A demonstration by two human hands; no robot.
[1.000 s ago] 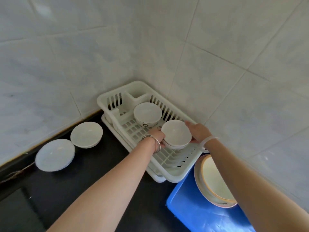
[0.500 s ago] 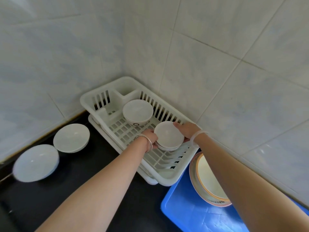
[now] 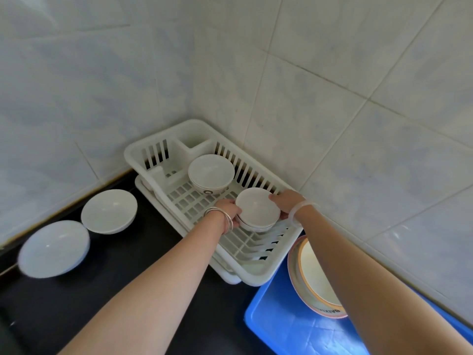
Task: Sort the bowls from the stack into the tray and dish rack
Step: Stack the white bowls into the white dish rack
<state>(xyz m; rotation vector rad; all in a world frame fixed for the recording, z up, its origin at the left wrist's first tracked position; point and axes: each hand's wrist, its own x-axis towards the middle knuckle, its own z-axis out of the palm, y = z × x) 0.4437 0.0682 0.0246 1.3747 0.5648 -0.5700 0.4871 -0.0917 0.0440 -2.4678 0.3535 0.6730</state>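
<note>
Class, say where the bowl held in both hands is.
Head view, centre: the held bowl is over the dish rack, near end, between left hand and right hand.

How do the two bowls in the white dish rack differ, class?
The near bowl is held by the left hand and right hand; the far bowl stands untouched. The far bowl looks wider than the near bowl. The far bowl shows a dark ring mark on its side; the near bowl shows none. Both are white, upright, inside the dish rack.
</note>
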